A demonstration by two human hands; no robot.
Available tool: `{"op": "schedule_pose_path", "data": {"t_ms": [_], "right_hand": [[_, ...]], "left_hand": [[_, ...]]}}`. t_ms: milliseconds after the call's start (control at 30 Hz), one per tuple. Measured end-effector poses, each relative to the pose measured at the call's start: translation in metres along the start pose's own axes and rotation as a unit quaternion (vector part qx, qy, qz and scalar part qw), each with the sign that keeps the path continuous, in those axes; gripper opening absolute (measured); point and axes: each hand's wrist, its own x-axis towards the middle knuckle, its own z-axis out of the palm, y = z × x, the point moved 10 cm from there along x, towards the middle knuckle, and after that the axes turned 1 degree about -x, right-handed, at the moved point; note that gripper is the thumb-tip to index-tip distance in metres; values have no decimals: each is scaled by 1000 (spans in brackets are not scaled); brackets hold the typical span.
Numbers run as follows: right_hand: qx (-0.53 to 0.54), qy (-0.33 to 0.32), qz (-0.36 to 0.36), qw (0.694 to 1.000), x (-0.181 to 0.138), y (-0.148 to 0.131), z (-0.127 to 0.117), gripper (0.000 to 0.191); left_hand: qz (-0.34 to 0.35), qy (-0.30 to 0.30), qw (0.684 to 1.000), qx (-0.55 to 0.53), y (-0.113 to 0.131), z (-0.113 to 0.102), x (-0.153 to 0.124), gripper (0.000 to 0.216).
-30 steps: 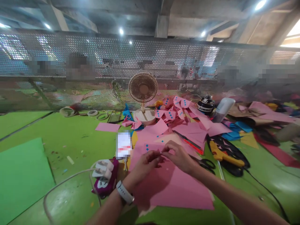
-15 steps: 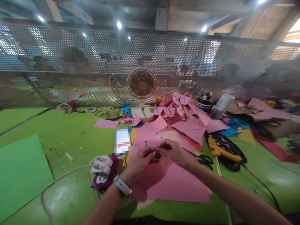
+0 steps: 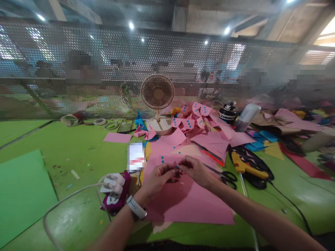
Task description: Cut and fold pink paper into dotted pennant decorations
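Over a large pink paper sheet point(image 3: 193, 205), my left hand point(image 3: 158, 177) and my right hand point(image 3: 196, 170) meet fingertip to fingertip. Both are closed in a pinch around a tiny blue piece point(image 3: 177, 167), mostly hidden by the fingers. Its colour matches the small blue diamonds point(image 3: 162, 159) lying on the pink paper just beyond my left hand. A white watch band point(image 3: 136, 207) circles my left wrist. Black-handled scissors point(image 3: 229, 178) lie beside my right forearm, their blades partly behind it.
A yellow glue gun point(image 3: 247, 167) rests on a black tray at right. Behind my hands stand a fan point(image 3: 157, 92) and a heap of pink cut-outs point(image 3: 190, 122). To the left are a phone point(image 3: 136, 157), a purple power strip point(image 3: 117, 195) with cables, and green paper point(image 3: 23, 195).
My fingertips have shifted slightly, and a bit of blue now shows between them. The whole view has drifted a little; both hands stay over the pink sheet.
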Motion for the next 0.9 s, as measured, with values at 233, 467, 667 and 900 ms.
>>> {"op": "schedule_pose_path", "data": {"t_ms": [233, 467, 667, 900], "right_hand": [[-23, -32, -5, 999, -6, -10, 6, 14], [-112, 10, 9, 994, -28, -6, -45, 15], [-193, 85, 69, 975, -62, 21, -120, 22], [-446, 205, 54, 870, -113, 12, -214, 26]], "left_hand": [[15, 4, 998, 56, 3, 3, 1, 27], [15, -4, 988, 153, 3, 8, -2, 20], [-2, -10, 979, 205, -5, 10, -4, 18], [41, 39, 961, 270, 10, -2, 0, 22]]}}
